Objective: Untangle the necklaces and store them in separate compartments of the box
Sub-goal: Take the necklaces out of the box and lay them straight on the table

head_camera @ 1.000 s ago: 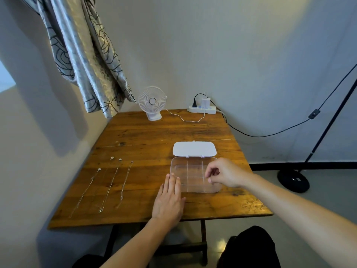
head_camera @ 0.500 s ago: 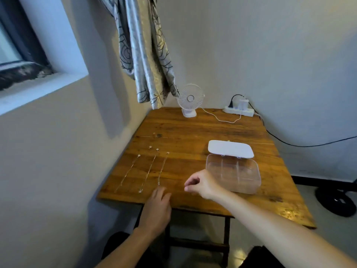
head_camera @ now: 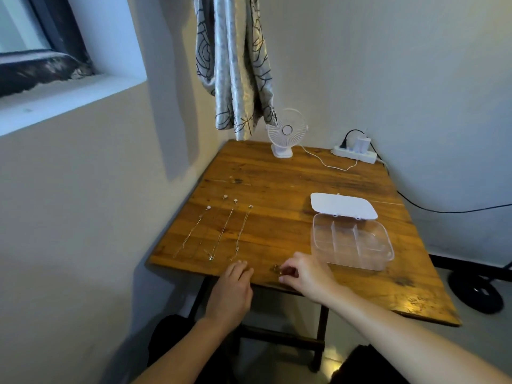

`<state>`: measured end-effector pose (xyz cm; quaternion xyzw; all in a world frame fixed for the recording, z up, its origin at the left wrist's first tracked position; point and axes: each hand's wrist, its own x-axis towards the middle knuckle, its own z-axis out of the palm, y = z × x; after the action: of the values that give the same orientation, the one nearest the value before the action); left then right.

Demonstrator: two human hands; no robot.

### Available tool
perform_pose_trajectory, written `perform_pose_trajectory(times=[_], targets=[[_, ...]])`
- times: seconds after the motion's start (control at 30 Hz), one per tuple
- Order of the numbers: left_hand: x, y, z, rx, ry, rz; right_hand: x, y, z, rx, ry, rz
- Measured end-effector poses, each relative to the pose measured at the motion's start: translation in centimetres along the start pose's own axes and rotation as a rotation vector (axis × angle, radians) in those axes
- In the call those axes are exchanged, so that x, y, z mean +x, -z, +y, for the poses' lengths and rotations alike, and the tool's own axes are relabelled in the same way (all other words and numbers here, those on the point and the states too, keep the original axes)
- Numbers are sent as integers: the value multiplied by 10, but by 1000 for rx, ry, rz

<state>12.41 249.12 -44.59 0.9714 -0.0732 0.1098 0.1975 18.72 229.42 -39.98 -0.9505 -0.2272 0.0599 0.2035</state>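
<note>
Necklaces (head_camera: 221, 231): several thin chains are laid out straight, side by side on the left part of the table, pendants at the far ends, clasps toward the near edge. They look untangled and apart from each other, tho the leftmost pair is too faint to be sure of.
Small bit (head_camera: 276, 268): something tiny and metallic is seen on the wood just beside the right fingertips, near the front edge. What it is can't be told.
Box (head_camera: 352, 245): clear plastic, divided into compartments, sat on the right half of the table, well apart from the chains. Nothing is seen in any compartment.
Lid (head_camera: 343, 205): white, flipped open and laid flat behind the box, hinged to its back edge.
Right hand (head_camera: 307, 274): fingers curled, tips pinched close together right at the small bit; whether it's actually gripped can't be told.
Left hand (head_camera: 231, 292): held flat at the front edge, fingers straight and together, nothing held, tips just short of the nearest clasp.
Table (head_camera: 291, 184): worn wood, pushed into a corner.
Fan (head_camera: 286, 133): small white one, stood at the far edge.
Power strip (head_camera: 356, 155): against the wall, plugs in it.
Curtain (head_camera: 235, 65): patterned, hung above the fan.
</note>
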Motion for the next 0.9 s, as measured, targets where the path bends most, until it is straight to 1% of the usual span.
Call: perform_pose_trajectory(times=[0.07, 0.13, 0.27, 0.37, 0.47, 0.57, 0.67, 0.73, 0.9], targets=[[0, 1, 1, 6, -2, -7, -1, -5, 1, -6, -4, 33], [0, 2, 3, -3, -4, -17, -3, -6, 4, 48, -13, 51], [10, 4, 7, -42, -1, 27, -15, 8, 13, 327, -101, 113], [22, 5, 26, -103, -68, 36, -27, 25, 21, 578, -212, 159], [37, 2, 52, -148, -102, -48, -38, 39, 31, 718, -312, 171], [47, -8, 73, -100, -117, -161, -49, 49, 45, 821, -410, 170], [51, -18, 80, -78, -152, -140, -60, 57, 59, 968, -472, 205], [52, -20, 80, -73, -174, -110, -66, 64, 67, 1025, -477, 239], [52, -17, 78, -68, -197, -104, -71, 77, 75, 1015, -460, 290]])
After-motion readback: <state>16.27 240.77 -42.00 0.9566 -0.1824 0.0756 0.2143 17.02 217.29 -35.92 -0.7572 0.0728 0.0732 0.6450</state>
